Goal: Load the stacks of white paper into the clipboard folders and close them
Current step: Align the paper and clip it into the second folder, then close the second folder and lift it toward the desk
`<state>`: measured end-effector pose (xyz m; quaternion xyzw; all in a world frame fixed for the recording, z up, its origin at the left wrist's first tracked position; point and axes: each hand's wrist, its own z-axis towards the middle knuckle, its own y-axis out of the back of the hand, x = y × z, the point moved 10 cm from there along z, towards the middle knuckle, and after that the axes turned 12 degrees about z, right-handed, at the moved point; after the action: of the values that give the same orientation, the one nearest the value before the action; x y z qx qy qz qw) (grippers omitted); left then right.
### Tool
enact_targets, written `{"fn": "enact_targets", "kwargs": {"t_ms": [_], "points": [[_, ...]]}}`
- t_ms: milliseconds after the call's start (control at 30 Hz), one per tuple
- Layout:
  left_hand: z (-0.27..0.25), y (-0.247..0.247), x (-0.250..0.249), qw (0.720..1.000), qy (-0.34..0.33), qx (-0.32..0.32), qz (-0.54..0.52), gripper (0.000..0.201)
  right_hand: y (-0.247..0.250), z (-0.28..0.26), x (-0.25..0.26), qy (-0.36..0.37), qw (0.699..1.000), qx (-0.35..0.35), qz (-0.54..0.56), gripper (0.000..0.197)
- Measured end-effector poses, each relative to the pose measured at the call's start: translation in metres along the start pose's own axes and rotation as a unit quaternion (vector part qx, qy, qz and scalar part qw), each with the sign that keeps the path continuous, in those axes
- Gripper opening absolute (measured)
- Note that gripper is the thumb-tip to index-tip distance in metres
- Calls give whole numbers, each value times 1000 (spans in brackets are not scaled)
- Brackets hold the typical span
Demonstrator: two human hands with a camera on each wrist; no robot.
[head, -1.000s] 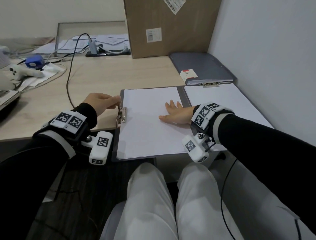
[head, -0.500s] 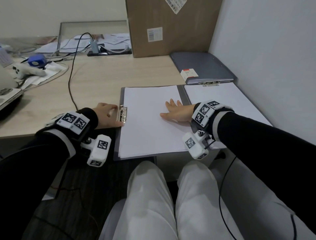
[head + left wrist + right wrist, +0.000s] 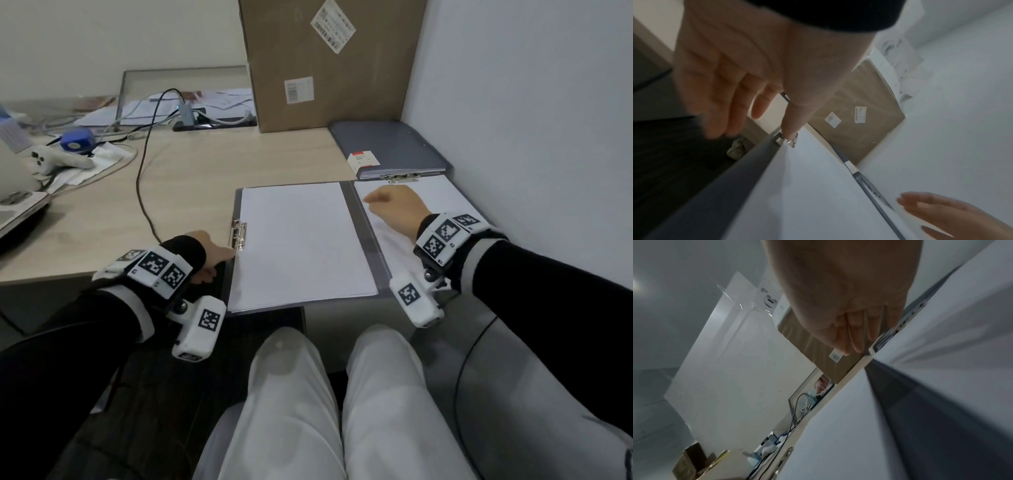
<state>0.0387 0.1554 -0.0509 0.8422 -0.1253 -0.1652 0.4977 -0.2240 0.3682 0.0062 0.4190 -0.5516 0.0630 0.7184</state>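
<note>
At the centre of the head view, an open grey clipboard folder (image 3: 363, 240) lies flat on the wooden tabletop (image 3: 191, 192), and I am seated facing it. A stack of white paper (image 3: 301, 240) sits squared on its left half, its left edge under the metal clip (image 3: 238, 235). My left hand (image 3: 210, 255) is at the middle left of the frame beside that clip; the left wrist view shows my thumb tip touching the clip while the other fingers (image 3: 719, 113) hang loosely curled, gripping nothing. My right hand (image 3: 395, 209) is at the middle right, over the white sheet (image 3: 442, 195) that covers the folder's right half, fingers curled under; whether they pinch the sheet or the cover edge I cannot tell, since the right wrist view is blurred. I judge that this folder is loaded and clipped, and closing is the step in hand. The next move calls for getting hold of the right-hand cover's outer edge and swinging it over onto the stack without dragging the sheets askew. In the upper right, a second grey folder (image 3: 394, 147) lies shut against the wall, paper edges showing along its near side, a small white and red label (image 3: 363, 160) on top. A large cardboard box (image 3: 325, 65) stands behind it.
</note>
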Motion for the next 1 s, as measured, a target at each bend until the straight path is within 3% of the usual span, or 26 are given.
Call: {"fn": "enact_targets", "kwargs": {"t_ms": [67, 200, 300, 367, 433, 500, 533, 600, 633, 700, 800, 900, 1000], "points": [[-8, -14, 1, 999, 8, 30, -8, 48, 39, -8, -27, -16, 997, -73, -24, 29], [-19, -19, -6, 998, -11, 29, -57, 39, 99, -34, -87, -104, 981, -132, -100, 44], [-24, 3, -8, 999, -24, -18, -27, 38, 127, -50, -119, -176, 966, -118, -149, 71], [-24, 25, -9, 997, -35, -65, -1, 51, 133, -58, -134, -220, 966, -85, -110, 89], [-27, 42, -15, 992, -62, -79, -71, 50, 136, -64, -142, -248, 962, -64, -93, 88], [-41, 60, -30, 964, -118, -85, -224, 37, 144, -65, -144, -258, 959, -81, -85, 65], [-53, 67, -39, 934, -149, -69, -317, 31, 147, -65, -143, -254, 961, -84, -76, 53], [-86, 80, -68, 868, -241, 0, -433, 29, 149, -65, -138, -257, 962, -76, -49, 29], [-103, 85, -85, 848, -296, 44, -437, 36, 148, -66, -136, -260, 963, -68, -33, 30], [-141, 88, -117, 836, -385, 101, -378, 55, 144, -63, -132, -252, 965, -70, 21, 31], [-169, 77, -160, 840, -451, 84, -290, 79, 130, -55, -126, -226, 953, -70, 189, 46], [-182, 44, -200, 857, -466, 48, -216, 104, 114, -65, -118, -228, 888, -73, 393, 56], [-173, -1, -231, 869, -484, 31, -96, 105, 99, -70, -111, -238, 834, -30, 497, 71]]}}
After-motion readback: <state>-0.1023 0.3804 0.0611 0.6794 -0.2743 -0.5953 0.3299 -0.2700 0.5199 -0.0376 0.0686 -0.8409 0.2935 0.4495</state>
